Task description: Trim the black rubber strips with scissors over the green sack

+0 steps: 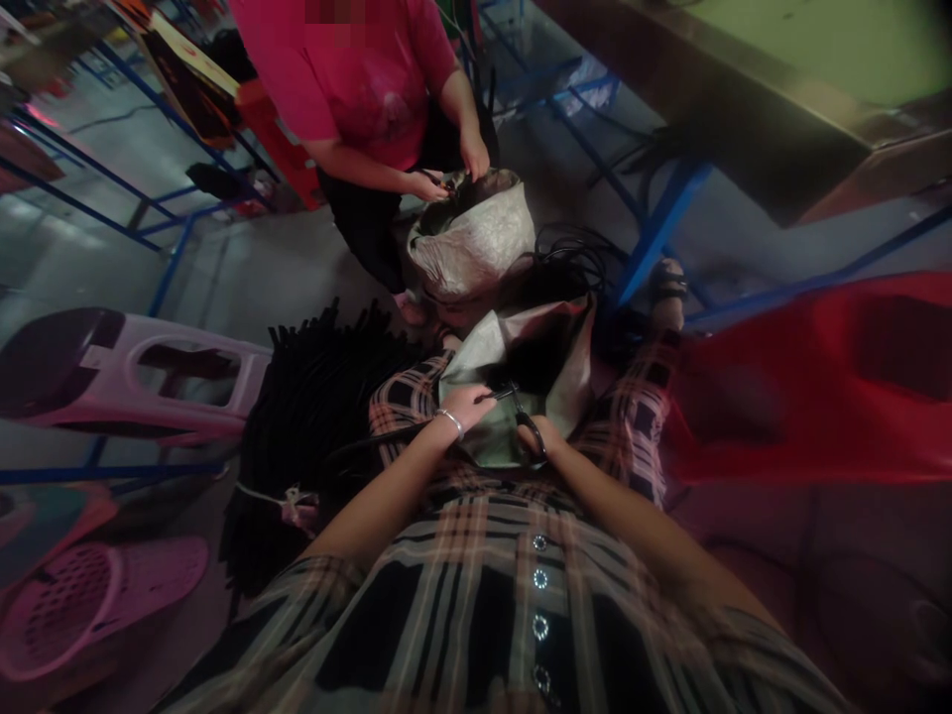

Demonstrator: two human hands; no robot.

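A crumpled, glossy pale-green sack (491, 367) sags open across the plaid lap (629, 426), beside a bristly heap of black cords (312, 416). The right hand (536, 441) closes around narrow black-looped scissors (521, 421); the bangled left hand (462, 407) pinches the sack's edge just beside them.

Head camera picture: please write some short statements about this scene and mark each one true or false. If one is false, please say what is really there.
1. The left hand wears a metal bracelet. True.
2. The right hand holds black-handled scissors over a pale bag on the lap. True.
3. A bundle of black strips lies at the person's right side. False: it lies at their left side.
4. The co-worker in the pink shirt has both arms hanging down. False: their hands are at the mouth of a pale sack.
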